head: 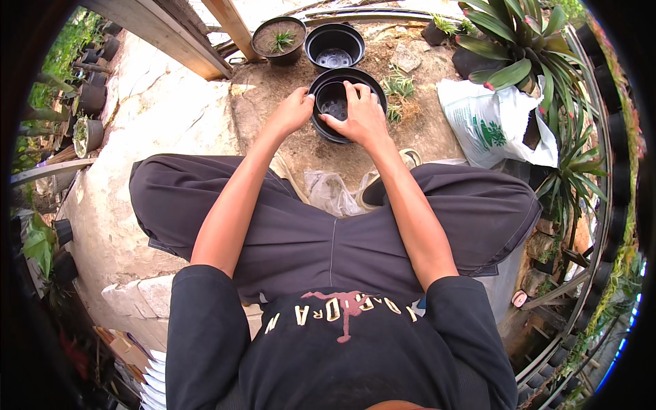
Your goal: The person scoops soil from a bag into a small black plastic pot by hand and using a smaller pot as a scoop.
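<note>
Before me on the ground stands a black plastic plant pot (pixel 378 84) with a smaller black pot (pixel 333 105) inside it. My right hand (pixel 359 113) grips the smaller pot by its right side, thumb and fingers at the rim. My left hand (pixel 297 108) touches the left rim of the pots; its fingertips are partly hidden. Just behind is another empty black pot (pixel 334 45). To its left a soil-filled pot (pixel 279 40) holds a small green plant. Small uprooted-looking plants (pixel 398 84) lie on the ground right of the nested pots.
A white bag of soil (pixel 474 120) with green print lies at the right, below a large bromeliad (pixel 517 56). Wooden posts (pixel 169 38) rise at the upper left. A crumpled clear plastic bag (pixel 333 192) lies between my feet. Potted plants line both sides.
</note>
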Demonstrator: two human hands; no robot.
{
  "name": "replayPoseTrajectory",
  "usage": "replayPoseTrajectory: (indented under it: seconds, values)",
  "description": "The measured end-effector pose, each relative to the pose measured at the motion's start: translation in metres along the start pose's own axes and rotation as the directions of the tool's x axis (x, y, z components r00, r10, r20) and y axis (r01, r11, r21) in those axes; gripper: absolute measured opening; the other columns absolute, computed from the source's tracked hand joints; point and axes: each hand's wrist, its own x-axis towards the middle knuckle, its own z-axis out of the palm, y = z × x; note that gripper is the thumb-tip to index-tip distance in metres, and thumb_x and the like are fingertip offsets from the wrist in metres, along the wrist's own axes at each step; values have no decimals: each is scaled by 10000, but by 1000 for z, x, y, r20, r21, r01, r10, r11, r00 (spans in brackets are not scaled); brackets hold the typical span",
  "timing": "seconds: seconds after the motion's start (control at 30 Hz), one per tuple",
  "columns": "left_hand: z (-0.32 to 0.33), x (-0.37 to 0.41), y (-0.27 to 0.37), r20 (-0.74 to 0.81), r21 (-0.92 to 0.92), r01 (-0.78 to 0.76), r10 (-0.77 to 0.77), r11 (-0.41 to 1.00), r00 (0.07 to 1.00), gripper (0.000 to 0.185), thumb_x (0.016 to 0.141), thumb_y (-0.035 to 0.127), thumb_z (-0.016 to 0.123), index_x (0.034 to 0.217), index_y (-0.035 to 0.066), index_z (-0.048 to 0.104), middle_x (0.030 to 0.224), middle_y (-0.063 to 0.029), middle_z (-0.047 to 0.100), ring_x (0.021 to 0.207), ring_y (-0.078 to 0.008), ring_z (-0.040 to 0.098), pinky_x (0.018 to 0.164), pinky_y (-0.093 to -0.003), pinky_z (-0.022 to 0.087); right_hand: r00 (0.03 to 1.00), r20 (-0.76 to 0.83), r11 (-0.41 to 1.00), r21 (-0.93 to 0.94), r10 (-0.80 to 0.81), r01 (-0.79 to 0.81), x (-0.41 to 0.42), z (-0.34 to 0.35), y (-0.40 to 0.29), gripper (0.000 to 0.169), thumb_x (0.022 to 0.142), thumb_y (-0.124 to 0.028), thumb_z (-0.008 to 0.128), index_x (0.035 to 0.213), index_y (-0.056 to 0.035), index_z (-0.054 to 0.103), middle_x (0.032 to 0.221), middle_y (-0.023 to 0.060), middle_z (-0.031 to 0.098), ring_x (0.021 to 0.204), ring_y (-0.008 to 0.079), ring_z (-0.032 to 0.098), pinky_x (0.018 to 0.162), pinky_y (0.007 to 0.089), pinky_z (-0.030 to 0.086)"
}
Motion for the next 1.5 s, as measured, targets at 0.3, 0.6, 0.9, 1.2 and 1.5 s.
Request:
replayPoseTrajectory:
  seconds: [0.3,0.6,0.9,1.2,1.5]
  values:
    - [11,14,-7,-10,-79,-86,86,993,996,486,1004,140,467,1453,-48,470,1244,-286,660,1038,-335,716,888,-434,571,995,-91,998,47,41,-37,1,-8,5,916,758,-558,837,1416,18,565,1294,208,553,1186,399,549,1016,483,476]
    - [18,-36,45,261,-610,401,-305,683,916,326,939,-12,447,1252,-80,387,1257,-239,534,1067,-384,701,990,-508,619,862,-424,864,502,276,-30,19,-57,20,890,808,-493,861,1386,102,538,1279,266,508,1206,387,534,1035,467,469]
    - [43,-32,19,466,-737,500,-193,455,864,181,903,22,423,1053,-30,509,1238,-210,581,1147,-353,670,1062,-511,553,996,-81,999,-18,43,-45,-4,0,12,985,733,-576,850,1435,36,530,1316,216,525,1189,406,556,948,495,519]
    - [24,-38,27,511,-579,532,-233,618,827,333,926,171,492,1204,-9,458,1294,-237,526,1209,-454,623,1058,-592,502,992,-53,993,54,112,-110,5,3,14,966,748,-579,832,1425,37,522,1298,231,547,1177,409,583,950,498,519]
    - [19,4,6,19,-218,-56,62,974,998,524,938,206,534,1389,-45,440,1373,-302,539,1140,-368,637,1045,-417,471,984,-110,984,126,143,-129,13,-6,18,946,757,-609,838,1409,25,580,1308,244,555,1215,409,598,994,477,520]
